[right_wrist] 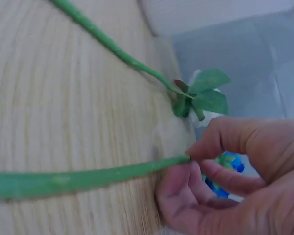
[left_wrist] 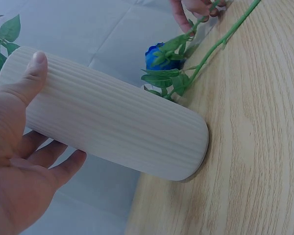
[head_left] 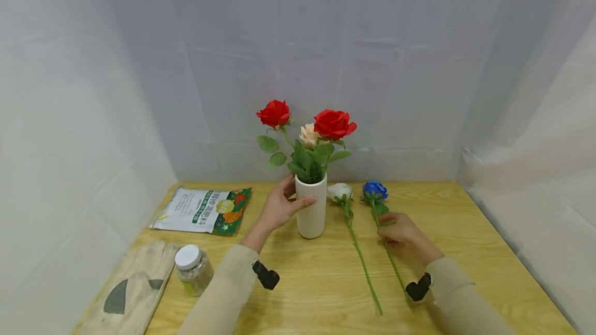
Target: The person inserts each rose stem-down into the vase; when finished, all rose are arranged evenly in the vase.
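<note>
A ribbed white vase (head_left: 311,216) stands upright on the table, holding two red roses (head_left: 334,124) and a pale peach rose (head_left: 308,135) among green leaves. My left hand (head_left: 280,207) grips the vase from its left side; in the left wrist view the thumb lies across the near face and the fingers reach behind. To the right, my right hand (head_left: 399,230) pinches the green stem (right_wrist: 88,181) of a blue rose (head_left: 374,190) just below its leaves. Between the vase and that flower lies a white rose (head_left: 340,191), its stem pointing toward me.
At the left, a printed white and green packet (head_left: 202,211) lies flat near the back. A clear jar (head_left: 194,273) with a white lid stands in front of it, beside pale work gloves (head_left: 135,293). Whitish sheeting (head_left: 223,56) encloses the table's back and sides.
</note>
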A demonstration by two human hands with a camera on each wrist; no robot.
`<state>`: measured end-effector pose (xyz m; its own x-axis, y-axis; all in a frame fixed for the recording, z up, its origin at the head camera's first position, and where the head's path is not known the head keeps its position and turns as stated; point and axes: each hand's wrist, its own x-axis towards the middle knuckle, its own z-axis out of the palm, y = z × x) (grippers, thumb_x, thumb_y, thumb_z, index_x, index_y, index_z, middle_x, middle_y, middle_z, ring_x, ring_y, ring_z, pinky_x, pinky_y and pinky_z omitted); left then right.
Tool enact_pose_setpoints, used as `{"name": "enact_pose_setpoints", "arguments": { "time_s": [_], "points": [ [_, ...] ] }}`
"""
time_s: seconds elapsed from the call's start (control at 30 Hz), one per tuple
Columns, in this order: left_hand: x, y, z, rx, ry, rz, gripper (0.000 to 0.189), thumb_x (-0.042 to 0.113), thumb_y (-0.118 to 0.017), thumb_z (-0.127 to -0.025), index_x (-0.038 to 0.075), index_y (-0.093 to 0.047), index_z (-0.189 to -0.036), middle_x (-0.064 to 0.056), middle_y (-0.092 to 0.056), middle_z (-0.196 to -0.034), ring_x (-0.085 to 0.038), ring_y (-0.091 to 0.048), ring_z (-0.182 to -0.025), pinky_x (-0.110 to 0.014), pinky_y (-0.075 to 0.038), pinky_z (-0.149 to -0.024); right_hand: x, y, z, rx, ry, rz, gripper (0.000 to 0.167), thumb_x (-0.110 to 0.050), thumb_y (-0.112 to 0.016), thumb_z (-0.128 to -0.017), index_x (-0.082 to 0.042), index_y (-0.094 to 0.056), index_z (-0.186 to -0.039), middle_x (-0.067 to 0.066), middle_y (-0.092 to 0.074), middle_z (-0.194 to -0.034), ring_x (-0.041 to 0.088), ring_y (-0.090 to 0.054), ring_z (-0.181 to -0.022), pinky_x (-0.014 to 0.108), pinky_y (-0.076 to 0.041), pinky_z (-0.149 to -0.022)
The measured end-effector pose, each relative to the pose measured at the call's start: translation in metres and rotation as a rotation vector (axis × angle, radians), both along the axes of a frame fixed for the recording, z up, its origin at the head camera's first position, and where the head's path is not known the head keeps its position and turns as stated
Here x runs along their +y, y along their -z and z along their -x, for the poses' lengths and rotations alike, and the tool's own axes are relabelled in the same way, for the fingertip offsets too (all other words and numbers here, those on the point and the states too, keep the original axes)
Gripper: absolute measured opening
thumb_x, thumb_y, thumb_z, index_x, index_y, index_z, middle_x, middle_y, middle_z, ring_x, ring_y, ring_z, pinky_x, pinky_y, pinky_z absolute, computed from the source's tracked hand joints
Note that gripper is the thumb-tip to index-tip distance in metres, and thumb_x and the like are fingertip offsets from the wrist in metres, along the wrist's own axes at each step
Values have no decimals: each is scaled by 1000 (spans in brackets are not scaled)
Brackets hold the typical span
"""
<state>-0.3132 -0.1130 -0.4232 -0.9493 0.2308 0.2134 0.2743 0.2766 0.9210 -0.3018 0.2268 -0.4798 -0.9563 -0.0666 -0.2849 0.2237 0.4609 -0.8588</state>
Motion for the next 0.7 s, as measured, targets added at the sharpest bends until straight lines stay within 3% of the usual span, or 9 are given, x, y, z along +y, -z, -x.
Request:
{"name": "enact_pose_setpoints", "arguments": {
  "time_s": [0.17,0.33,0.5,0.7],
  "points": [
    [0,0,0,-9,-8,2,91,32,-84,-93,17,-33,-167,-16,-54,-157,-37,-55,-143,-53,-53,-112,9,-8,2,-69,-29,181,64,3,-63,-89,6,-42,-149,0,-59,-71,10,-50,-56,24,-48,-54],
    [-1,2,-1,-11,-14,9,94,35,-84,-93,14,-30,-168,-18,-52,-158,-39,-55,-143,-53,-54,-111,13,-22,3,-60,-70,246,68,-1,-62,-96,3,-34,-158,5,-64,-89,12,-59,-73,27,-56,-66],
    [-1,3,0,-2,-11,17,94,36,-84,-93,15,-31,-167,-18,-53,-159,-39,-55,-143,-53,-54,-111,12,-38,3,-21,-113,304,71,-1,-59,-100,2,-27,-163,10,-64,-107,16,-62,-93,31,-60,-75],
    [0,2,1,1,-11,24,94,34,-84,-93,13,-30,-168,-18,-52,-159,-38,-55,-143,-53,-53,-112,8,-52,4,64,-113,361,76,2,-63,-101,3,-21,-165,4,-66,-106,8,-68,-102,33,-63,-84]
  ]
}}
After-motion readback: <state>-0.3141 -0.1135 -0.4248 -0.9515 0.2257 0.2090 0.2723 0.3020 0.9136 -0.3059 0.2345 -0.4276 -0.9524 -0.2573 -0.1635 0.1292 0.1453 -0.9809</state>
